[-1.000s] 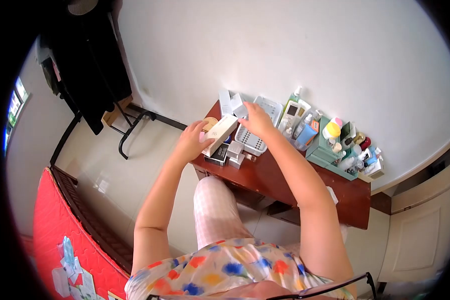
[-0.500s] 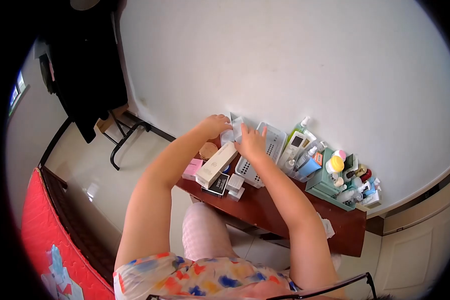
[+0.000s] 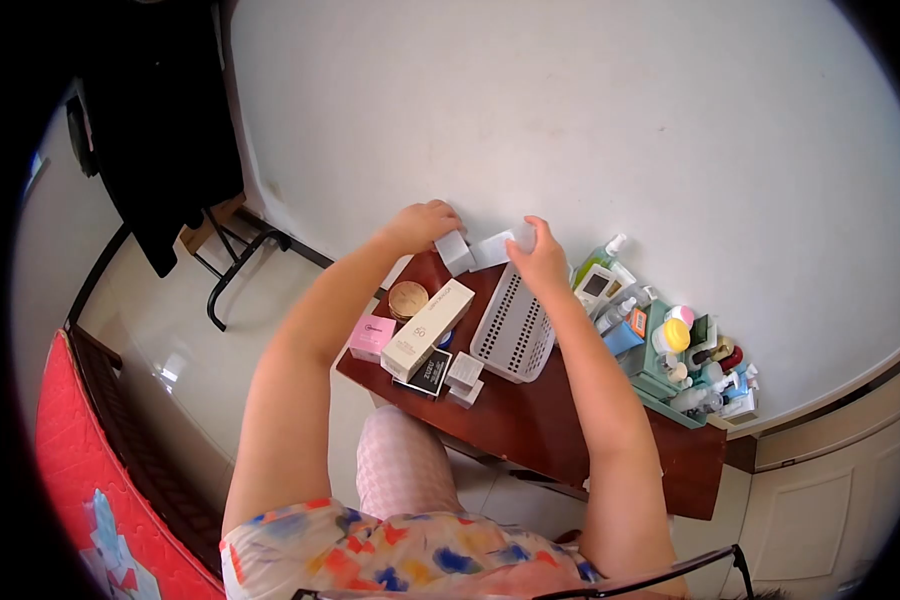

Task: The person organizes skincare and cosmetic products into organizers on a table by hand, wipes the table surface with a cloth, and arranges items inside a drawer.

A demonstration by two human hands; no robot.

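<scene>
My left hand (image 3: 425, 226) is closed on a small pale grey box (image 3: 454, 253) by the wall at the back of the table. To its right, my right hand (image 3: 540, 262) grips a whitish carton (image 3: 492, 251) between thumb and fingers, above the far end of a white perforated basket (image 3: 513, 330). The two boxes nearly meet, and I cannot tell whether they touch. Nearer me lie a long cream box (image 3: 428, 328), a round tan compact (image 3: 408, 300), a pink box (image 3: 372, 338), a black box (image 3: 425, 374) and small white boxes (image 3: 464, 371).
Several bottles, a green pump bottle (image 3: 600, 259) among them, stand right of the basket. A green organizer (image 3: 653, 378) holds jars and tubes farther right. The dark red table (image 3: 570, 440) backs onto a white wall (image 3: 570, 110). A red mattress (image 3: 90, 450) is at left.
My right hand has moved up and right with the whitish carton, away from the front boxes. Both held boxes now show more plainly, and the view has shifted slightly.
</scene>
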